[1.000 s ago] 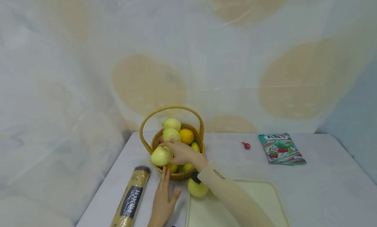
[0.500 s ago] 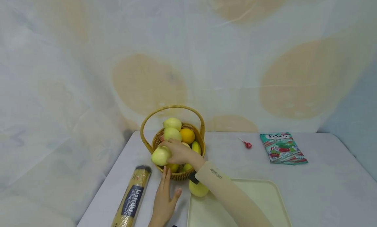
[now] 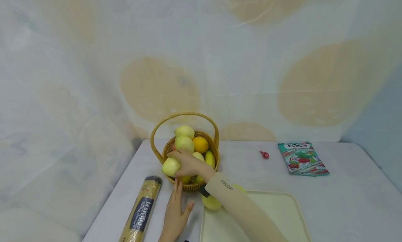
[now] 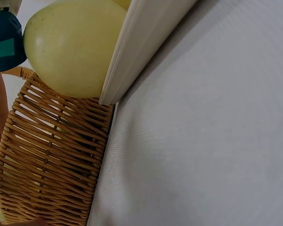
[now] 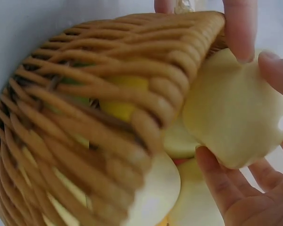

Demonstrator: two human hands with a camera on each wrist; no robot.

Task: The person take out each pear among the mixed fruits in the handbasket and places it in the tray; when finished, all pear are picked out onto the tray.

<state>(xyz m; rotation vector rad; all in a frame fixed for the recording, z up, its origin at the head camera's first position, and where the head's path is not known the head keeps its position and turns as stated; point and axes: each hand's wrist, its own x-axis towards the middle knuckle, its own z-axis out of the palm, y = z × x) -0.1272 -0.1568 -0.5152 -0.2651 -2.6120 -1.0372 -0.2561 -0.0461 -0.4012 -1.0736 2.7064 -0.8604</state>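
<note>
A wicker basket (image 3: pixel 191 188) with an arched handle holds several pale green fruits, an orange (image 3: pixel 200 145) and a banana (image 3: pixel 209 159). My right hand (image 3: pixel 191 164) reaches over it and grips a pale yellow-green apple (image 3: pixel 170 167) at the near left rim. In the right wrist view, fingers and thumb spread round the apple (image 5: pixel 238 110), which sits right by the rim above other fruit. My left hand (image 3: pixel 174 216) lies in front of the basket, fingers straight and fingertips at its near wall. Only bits of it show at the left wrist view's edge.
A cream tray (image 3: pixel 276 210) stands front right, with a pale round fruit (image 3: pixel 211 202) at its corner and another yellow fruit (image 3: pixel 239 188) partly behind the right sleeve. A spaghetti pack (image 3: pixel 141 210) lies left. Behind the tray are a lollipop (image 3: pixel 265 154) and a candy bag (image 3: pixel 303 160).
The right hand stays on the apple at the rim and has shifted slightly. The right forearm has moved a little left, showing more of the yellow fruit behind the sleeve. The left hand keeps its place.
</note>
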